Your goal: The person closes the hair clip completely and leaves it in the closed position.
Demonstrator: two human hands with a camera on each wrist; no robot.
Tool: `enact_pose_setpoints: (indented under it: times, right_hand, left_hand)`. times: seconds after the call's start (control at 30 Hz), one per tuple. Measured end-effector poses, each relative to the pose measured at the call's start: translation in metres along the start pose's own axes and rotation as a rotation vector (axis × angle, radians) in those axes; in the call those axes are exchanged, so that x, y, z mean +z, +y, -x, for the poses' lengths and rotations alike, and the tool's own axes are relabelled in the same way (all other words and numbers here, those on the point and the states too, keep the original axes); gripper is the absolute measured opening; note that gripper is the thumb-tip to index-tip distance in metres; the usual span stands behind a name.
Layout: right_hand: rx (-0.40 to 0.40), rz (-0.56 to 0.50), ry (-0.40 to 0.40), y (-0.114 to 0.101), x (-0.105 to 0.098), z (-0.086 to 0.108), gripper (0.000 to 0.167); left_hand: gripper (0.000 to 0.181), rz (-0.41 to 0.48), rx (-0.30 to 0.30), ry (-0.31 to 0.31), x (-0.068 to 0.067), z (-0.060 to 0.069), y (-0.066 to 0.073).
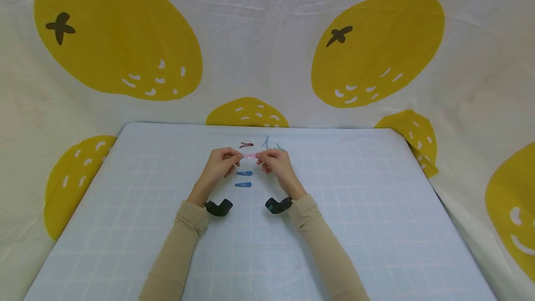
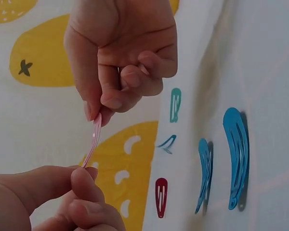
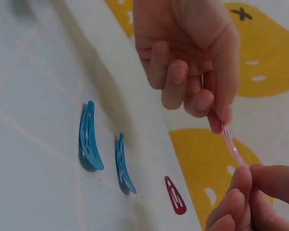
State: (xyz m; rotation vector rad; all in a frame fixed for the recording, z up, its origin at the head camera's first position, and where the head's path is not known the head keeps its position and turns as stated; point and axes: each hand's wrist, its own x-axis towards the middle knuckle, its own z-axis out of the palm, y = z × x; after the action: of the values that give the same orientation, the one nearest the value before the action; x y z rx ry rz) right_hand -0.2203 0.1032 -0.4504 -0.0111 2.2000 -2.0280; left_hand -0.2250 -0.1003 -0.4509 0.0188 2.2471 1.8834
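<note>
A pink hair clip point(image 1: 250, 156) is stretched between both hands above the table. My left hand point(image 1: 219, 164) pinches its left end with thumb and forefinger, and my right hand point(image 1: 276, 164) pinches the other end. In the left wrist view the slim pink clip point(image 2: 93, 139) shows slightly curved. Two blue clips point(image 1: 244, 173) point(image 1: 243, 184) lie on the table just below the hands, one nearer to me than the other.
Beyond the hands lie a dark red clip point(image 1: 246, 145), a blue clip standing open point(image 1: 266, 142) and a green clip point(image 1: 280, 147), partly behind the right hand. A patterned cloth point(image 1: 259, 59) hangs behind the checked table point(image 1: 355, 226).
</note>
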Motion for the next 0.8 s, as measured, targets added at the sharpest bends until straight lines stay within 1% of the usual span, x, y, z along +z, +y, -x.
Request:
enact_pose_setpoints:
  times: [0.17,0.33,0.5,0.67,0.8]
  right_hand:
    - [0.023,0.052,-0.019,0.004,0.003,-0.012,0.021]
    - [0.051,0.161,-0.035,0.009,0.006,-0.02,0.023]
    - [0.066,0.246,-0.033,0.014,0.006,-0.024,0.022]
    - [0.087,0.282,-0.037,0.017,0.006,-0.027,0.02]
    - [0.137,0.297,-0.039,0.018,0.007,-0.028,0.021]
  left_hand:
    - [0.023,-0.003,-0.013,0.03,-0.004,-0.009,-0.01]
    - [0.021,-0.005,-0.018,0.043,-0.008,-0.015,-0.02]
    - [0.02,-0.028,-0.011,0.025,-0.009,-0.016,-0.026]
    - [0.017,-0.064,-0.029,0.006,-0.01,-0.017,-0.031]
    - [0.014,-0.111,-0.045,0.009,-0.011,-0.018,-0.035]
